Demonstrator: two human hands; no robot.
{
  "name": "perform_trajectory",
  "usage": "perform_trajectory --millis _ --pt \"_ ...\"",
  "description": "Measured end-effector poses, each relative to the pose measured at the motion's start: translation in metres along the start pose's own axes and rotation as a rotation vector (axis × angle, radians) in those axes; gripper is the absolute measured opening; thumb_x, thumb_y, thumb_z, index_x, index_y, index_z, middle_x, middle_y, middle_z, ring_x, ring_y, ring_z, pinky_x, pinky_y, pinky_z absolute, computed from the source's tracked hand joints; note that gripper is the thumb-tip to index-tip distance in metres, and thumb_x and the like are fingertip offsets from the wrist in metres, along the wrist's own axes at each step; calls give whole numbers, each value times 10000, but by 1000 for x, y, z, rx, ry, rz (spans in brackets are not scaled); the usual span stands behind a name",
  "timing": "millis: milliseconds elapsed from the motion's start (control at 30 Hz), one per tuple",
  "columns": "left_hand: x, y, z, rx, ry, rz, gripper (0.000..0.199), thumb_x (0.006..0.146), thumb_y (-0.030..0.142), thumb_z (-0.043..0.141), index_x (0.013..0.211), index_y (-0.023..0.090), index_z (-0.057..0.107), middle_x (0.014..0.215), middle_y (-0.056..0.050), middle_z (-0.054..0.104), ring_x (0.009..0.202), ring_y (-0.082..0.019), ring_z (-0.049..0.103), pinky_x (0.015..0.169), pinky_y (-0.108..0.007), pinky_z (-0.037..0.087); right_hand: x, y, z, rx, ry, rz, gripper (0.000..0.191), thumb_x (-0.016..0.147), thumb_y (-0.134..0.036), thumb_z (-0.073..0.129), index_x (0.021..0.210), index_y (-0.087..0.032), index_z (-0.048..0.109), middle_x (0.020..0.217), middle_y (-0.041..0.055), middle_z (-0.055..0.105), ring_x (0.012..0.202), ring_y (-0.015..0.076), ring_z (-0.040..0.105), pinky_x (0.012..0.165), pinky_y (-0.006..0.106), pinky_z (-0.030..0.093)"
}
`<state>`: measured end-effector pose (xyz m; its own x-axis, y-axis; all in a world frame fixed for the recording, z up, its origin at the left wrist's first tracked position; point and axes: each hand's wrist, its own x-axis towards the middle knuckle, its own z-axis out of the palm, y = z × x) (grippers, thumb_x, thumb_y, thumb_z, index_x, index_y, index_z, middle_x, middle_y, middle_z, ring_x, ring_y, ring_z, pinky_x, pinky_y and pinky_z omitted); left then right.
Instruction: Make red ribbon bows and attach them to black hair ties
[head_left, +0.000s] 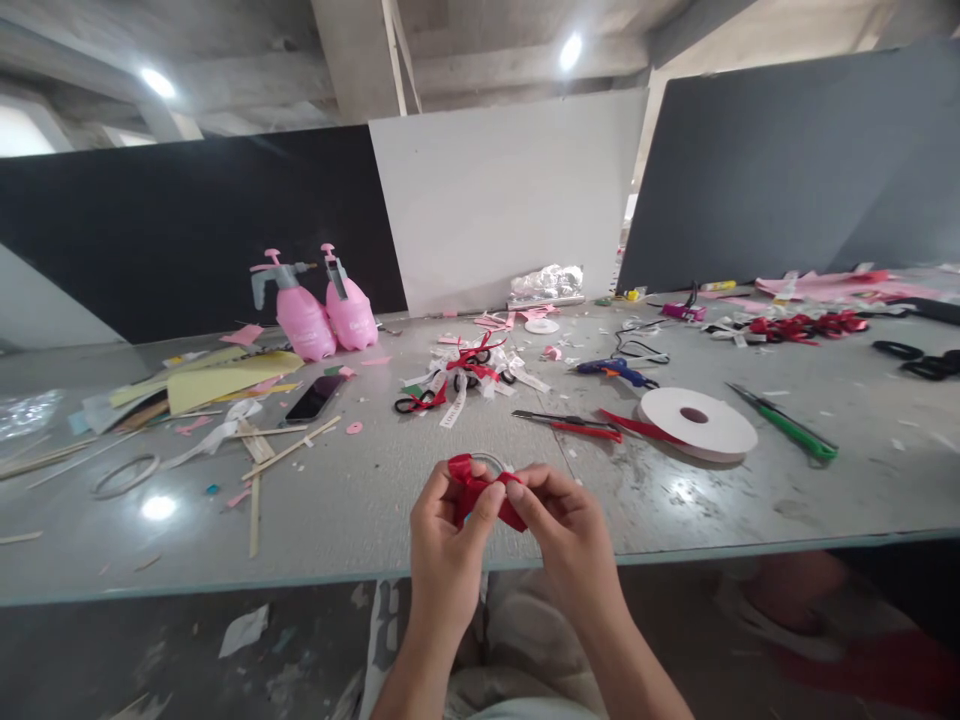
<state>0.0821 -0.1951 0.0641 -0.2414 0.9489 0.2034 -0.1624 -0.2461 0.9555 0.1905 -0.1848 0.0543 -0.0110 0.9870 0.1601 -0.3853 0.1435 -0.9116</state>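
A folded piece of red ribbon (pixel 471 495) is pinched between my two hands above the table's front edge. My left hand (pixel 452 515) grips its left part, the thumb pressed on the front. On the other side my right hand (pixel 559 510) squeezes the ribbon between thumb and fingers. Part of a pale ring (pixel 491 462) shows just behind the ribbon. Beyond my hands lies a pile of red bows with black bands and white printed strips (pixel 469 375). Right of it are red-handled tweezers or a similar tool (pixel 577 425) and a large white ribbon roll (pixel 697 420) with a red tail.
A blue glue gun (pixel 615 372) and a green-handled tool (pixel 795 430) lie to the right, with more red bows (pixel 810 326) farther back. Two pink spray bottles (pixel 304 318), a phone (pixel 315 398), wooden sticks (pixel 291 448) and yellow paper (pixel 232 380) occupy the left.
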Motion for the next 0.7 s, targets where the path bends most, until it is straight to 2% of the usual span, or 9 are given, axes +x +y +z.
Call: perform_trajectory --millis 100,267,433,600,700 --pt "1 -3 -1 -53 -16 -16 224 773 305 725 919 181 610 913 -17 639 821 -114 624 758 -206 507 0 2 -1 -49 12 -34 236 791 -370 713 735 -158 625 661 -13 594 601 71 498 569 185 407" --pt "3 -5 0 -153 -43 -75 207 761 278 742 886 177 612 827 8 621 759 -79 593 728 -169 481 1 0 -5 -171 -20 -90 282 816 -382 676 688 -155 569 593 -26 542 526 62 440 491 180 360" --pt "6 1 8 -298 4 -170 257 737 273 757 904 186 580 853 7 624 767 -85 596 720 -184 478 4 -4 -8 -386 0 -192 217 855 -349 627 749 -162 600 607 -11 569 532 83 486 472 186 367" --pt "12 13 18 -387 94 -326 373 673 298 795 943 196 559 843 7 625 704 -89 598 622 -174 461 1 -4 -9 -569 107 -456 37 870 -216 595 879 -194 624 694 -10 591 606 96 519 582 216 432" --pt "13 18 22 -407 104 -329 402 636 282 817 930 192 557 820 15 614 675 -79 594 611 -165 458 -3 -9 -8 -601 79 -584 81 871 -168 578 884 -209 646 702 -11 572 625 98 512 602 223 430"
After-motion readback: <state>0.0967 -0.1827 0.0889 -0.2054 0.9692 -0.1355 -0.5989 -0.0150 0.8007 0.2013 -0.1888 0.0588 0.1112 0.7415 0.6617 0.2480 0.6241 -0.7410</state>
